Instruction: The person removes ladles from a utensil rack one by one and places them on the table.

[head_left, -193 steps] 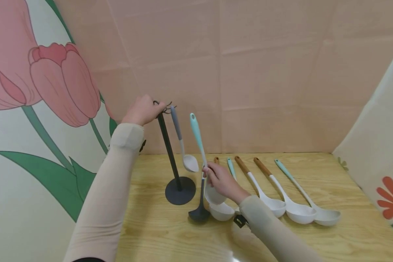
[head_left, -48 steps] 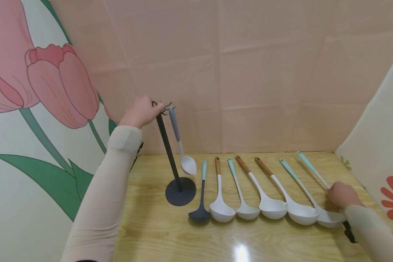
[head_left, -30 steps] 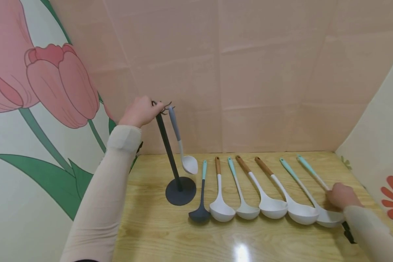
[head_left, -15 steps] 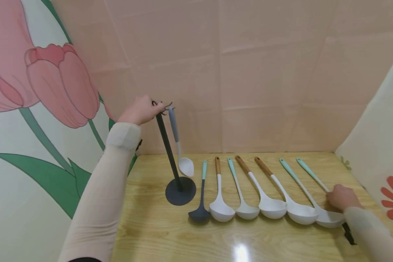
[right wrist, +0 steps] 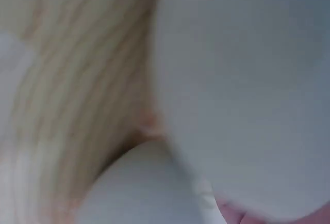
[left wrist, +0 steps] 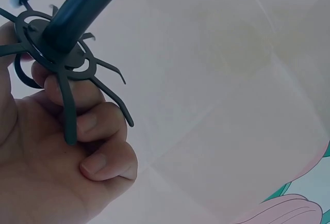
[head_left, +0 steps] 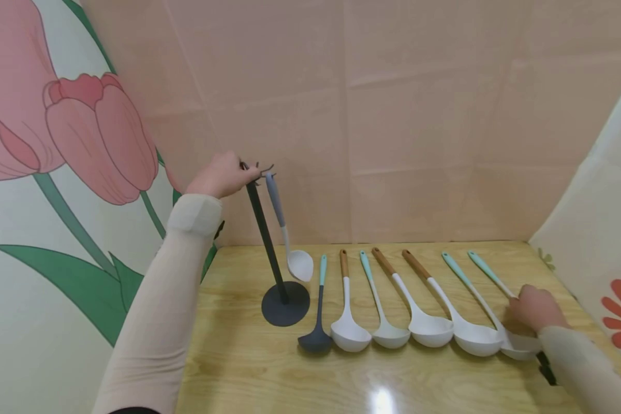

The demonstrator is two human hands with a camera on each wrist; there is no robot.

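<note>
My left hand (head_left: 221, 175) grips the top of a black utensil stand (head_left: 265, 238). The left wrist view shows its fingers curled at the hook ring (left wrist: 63, 97), below the pole. A white ladle with a blue-grey handle (head_left: 275, 201) hangs from one hook. At the far right, my right hand (head_left: 538, 309) holds the shaft of a ladle with a turquoise handle (head_left: 485, 267); its bowl is hidden behind the hand in the head view. A pale ladle bowl (right wrist: 242, 90) fills much of the right wrist view, with a second bowl (right wrist: 144, 193) below it.
Several ladles lie in a row on the wooden table (head_left: 248, 368): a dark one (head_left: 315, 340), a white one with a brown handle (head_left: 351, 336) and others further right. A pink cloth backdrop (head_left: 419, 126) rises behind, with printed sheets at both sides.
The right hand has carried the turquoise-handled ladle from beside the stand to the row's right end; just now it shifts slightly left. The hanging ladle sways; the left hand keeps its grip.
</note>
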